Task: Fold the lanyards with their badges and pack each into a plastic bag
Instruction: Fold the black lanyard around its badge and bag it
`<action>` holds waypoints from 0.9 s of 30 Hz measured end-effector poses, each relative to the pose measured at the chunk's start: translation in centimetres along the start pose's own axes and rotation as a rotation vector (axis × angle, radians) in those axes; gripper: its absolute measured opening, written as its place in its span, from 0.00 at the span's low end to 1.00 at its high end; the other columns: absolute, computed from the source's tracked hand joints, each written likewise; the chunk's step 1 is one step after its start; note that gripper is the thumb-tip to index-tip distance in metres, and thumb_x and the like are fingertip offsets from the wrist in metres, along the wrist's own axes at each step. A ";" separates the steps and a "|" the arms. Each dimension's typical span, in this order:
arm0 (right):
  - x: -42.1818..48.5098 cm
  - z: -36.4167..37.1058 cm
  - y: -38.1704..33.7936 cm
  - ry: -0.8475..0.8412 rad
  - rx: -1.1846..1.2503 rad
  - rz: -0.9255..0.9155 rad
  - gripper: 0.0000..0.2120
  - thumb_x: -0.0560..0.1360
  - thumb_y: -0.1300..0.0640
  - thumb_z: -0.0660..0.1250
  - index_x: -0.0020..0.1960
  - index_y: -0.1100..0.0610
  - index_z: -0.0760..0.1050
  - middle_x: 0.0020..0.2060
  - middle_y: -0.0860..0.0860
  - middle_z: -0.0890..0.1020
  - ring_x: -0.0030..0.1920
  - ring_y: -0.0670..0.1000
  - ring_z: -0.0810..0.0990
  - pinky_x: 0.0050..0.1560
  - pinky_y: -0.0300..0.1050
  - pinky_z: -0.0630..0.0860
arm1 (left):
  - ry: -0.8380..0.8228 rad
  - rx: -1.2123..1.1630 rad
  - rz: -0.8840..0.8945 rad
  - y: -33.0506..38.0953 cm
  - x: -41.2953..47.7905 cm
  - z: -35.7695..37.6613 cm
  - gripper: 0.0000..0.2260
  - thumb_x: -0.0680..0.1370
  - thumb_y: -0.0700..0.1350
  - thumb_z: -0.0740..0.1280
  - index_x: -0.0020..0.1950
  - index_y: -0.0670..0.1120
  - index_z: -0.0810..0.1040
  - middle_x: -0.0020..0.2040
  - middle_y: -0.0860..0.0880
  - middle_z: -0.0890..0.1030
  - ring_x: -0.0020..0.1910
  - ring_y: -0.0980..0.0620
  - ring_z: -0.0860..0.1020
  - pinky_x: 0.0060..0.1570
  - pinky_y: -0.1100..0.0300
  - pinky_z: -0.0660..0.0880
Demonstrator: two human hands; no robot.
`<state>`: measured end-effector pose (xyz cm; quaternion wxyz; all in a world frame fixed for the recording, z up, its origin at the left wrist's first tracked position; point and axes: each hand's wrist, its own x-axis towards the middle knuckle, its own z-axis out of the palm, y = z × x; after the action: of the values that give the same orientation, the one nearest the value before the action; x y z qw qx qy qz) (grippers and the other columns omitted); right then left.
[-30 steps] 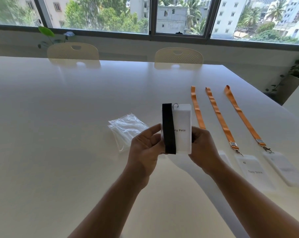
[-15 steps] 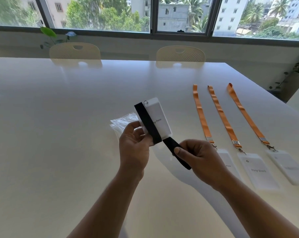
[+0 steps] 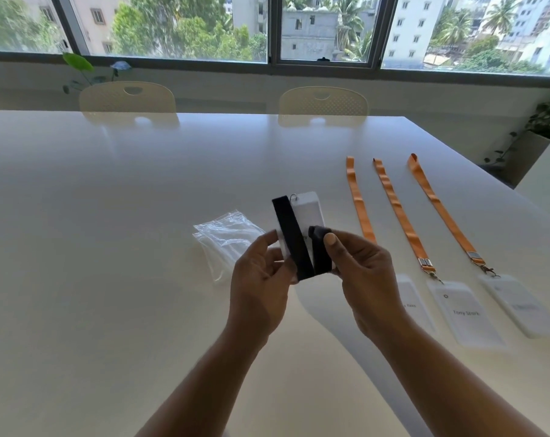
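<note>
**Black lanyard folded against its badge, centre of frame**

The left hand [image 3: 261,279], at centre frame, grips the lower end of a white badge [image 3: 310,211], with the thumb on the front face and the fingers curled behind. The thumb presses one run of the black lanyard [image 3: 291,238] against the badge front. This run lies diagonally from the badge's upper left corner to its lower edge.

The right hand [image 3: 362,279], just to the right in the frame, pinches a second, folded run of the same lanyard between thumb and fingers at the badge's lower right side. The thumb tip rests beside the fold. A small metal ring [image 3: 293,197] shows at the badge's top edge. Both hands hold the badge raised above the bench [image 3: 109,247], upright and slightly tilted.

Left of the hands, a stack of clear plastic bags [image 3: 226,244] lies flat on the bench, partly hidden behind the left hand.

In the right half of the frame, three orange lanyards lie straight on the bench, side by side and apart: the left strap [image 3: 359,203], the middle strap [image 3: 396,209] and the right strap [image 3: 437,200]. Each leads down to a clear-sleeved card:
- The left card [image 3: 412,304] is partly hidden by the right hand.
- The middle card [image 3: 463,313] reads "Tony Stark".
- The right card [image 3: 519,307] has print too blurred to read.

Along the upper frame, two pale chairs [image 3: 127,97] [image 3: 322,102] stand at the bench's far edge, below a wide window [image 3: 324,26].
</note>
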<state>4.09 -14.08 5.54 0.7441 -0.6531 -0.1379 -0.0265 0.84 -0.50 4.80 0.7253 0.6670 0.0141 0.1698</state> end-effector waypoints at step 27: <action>-1.4 -0.4 2.8 -0.085 -0.217 -0.091 0.10 0.70 0.56 0.73 0.49 0.48 0.77 0.33 0.54 0.78 0.35 0.59 0.79 0.40 0.64 0.80 | 0.062 0.313 0.373 -0.7 0.4 -1.2 0.09 0.70 0.34 0.75 0.36 0.44 0.78 0.47 0.53 0.84 0.49 0.55 0.82 0.48 0.67 0.74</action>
<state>3.40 -14.26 2.48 0.6606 -0.7234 -0.1950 -0.0473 1.08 0.77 4.06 0.5686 0.7567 -0.0607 0.3170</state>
